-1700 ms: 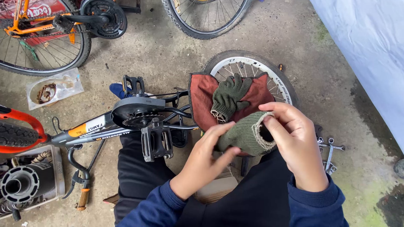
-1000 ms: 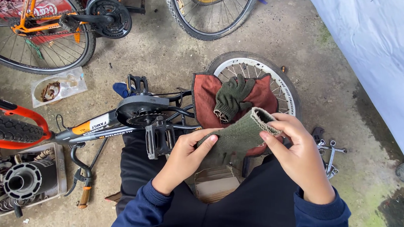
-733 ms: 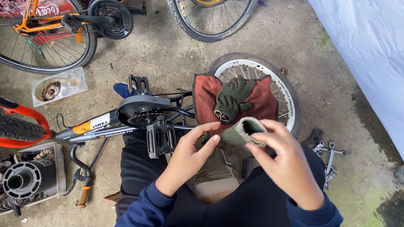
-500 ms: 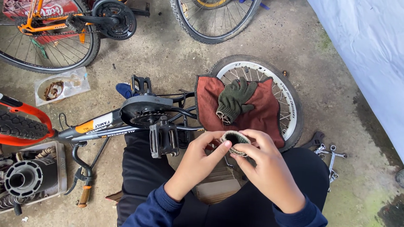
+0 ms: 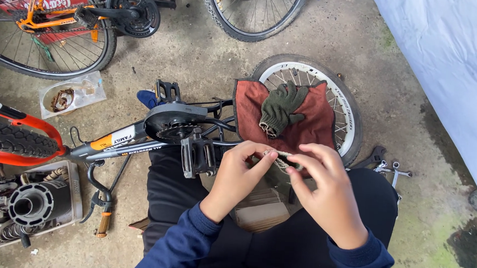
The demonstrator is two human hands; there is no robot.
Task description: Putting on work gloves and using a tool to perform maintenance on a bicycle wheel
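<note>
Two gloves (image 5: 279, 110) (image 5: 282, 159), one red cloth (image 5: 315, 124), three wheels (image 5: 335, 104) (image 5: 47, 42) (image 5: 256, 12), two hands (image 5: 236, 174) (image 5: 325, 190), one pedal (image 5: 196, 156)

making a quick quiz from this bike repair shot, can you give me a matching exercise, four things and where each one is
Things:
1. green glove
2. bunched glove
3. red cloth
4. wrenches

Places:
A. draped over the small wheel lying flat
B. on the concrete, right of the person's knee
C. lying on the red cloth
D. pinched between the left hand and right hand

Pairs: 1-C, 2-D, 3-A, 4-B
</note>
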